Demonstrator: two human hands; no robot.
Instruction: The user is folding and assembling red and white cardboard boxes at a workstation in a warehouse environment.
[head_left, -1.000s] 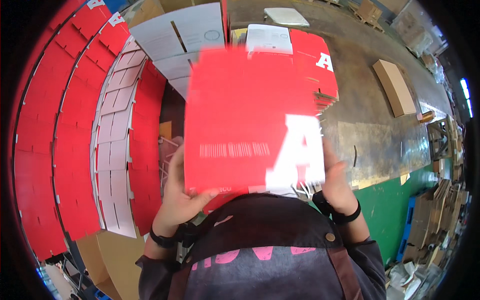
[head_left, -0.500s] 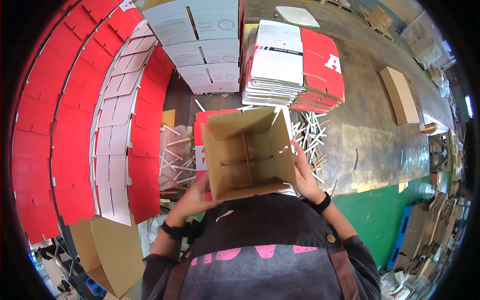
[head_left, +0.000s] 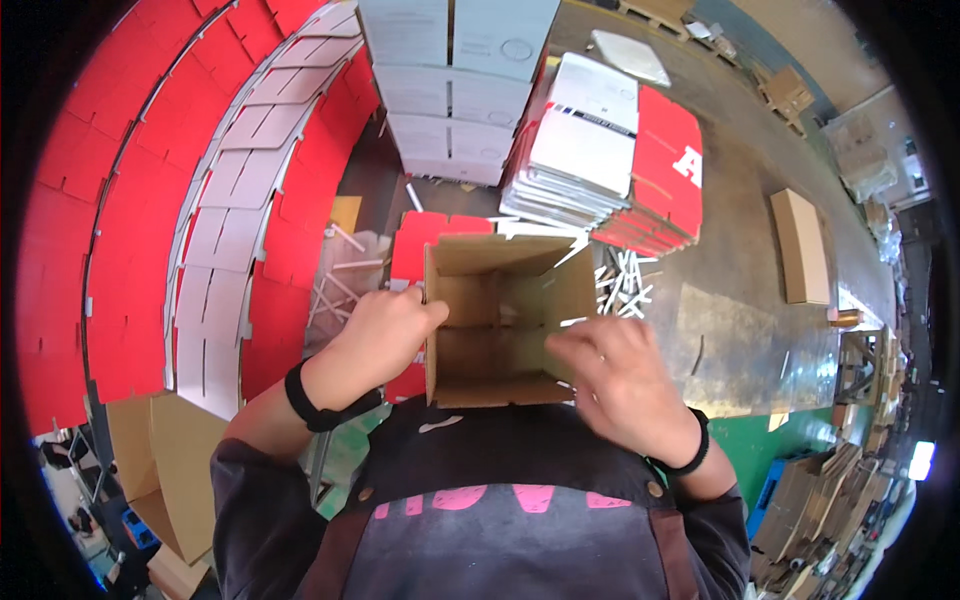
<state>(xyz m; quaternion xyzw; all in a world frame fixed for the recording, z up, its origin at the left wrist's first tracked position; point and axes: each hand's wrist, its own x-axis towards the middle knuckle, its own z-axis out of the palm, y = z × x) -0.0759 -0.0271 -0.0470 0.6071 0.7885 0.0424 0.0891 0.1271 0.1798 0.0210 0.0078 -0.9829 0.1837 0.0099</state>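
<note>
An open cardboard box (head_left: 482, 262), bare brown inside, stands in front of my body with its mouth facing up. My left hand (head_left: 388, 325) is closed over the top edge of its left wall, fingertips curled at the rim. At the right wall, my right hand (head_left: 622, 380) hovers at or over the rim, smeared by motion; whether it grips the edge I cannot tell. Under and behind the box lies a flat red-and-white cardboard piece (head_left: 412, 245). Loose white cardboard strips (head_left: 625, 285) lie to the right of the box.
Rows of red and white folded cartons (head_left: 215, 235) fill the left side. Ahead rise stacked white boxes (head_left: 450, 95) and a pile of flat red-and-white cartons (head_left: 590, 125). A long brown box (head_left: 800, 245) lies at the right; a large open carton (head_left: 185, 480) stands low on the left.
My left hand has moved from the box's lower left corner up onto its left rim. My right hand has come from the outer right side over the right rim. The view has shifted.
</note>
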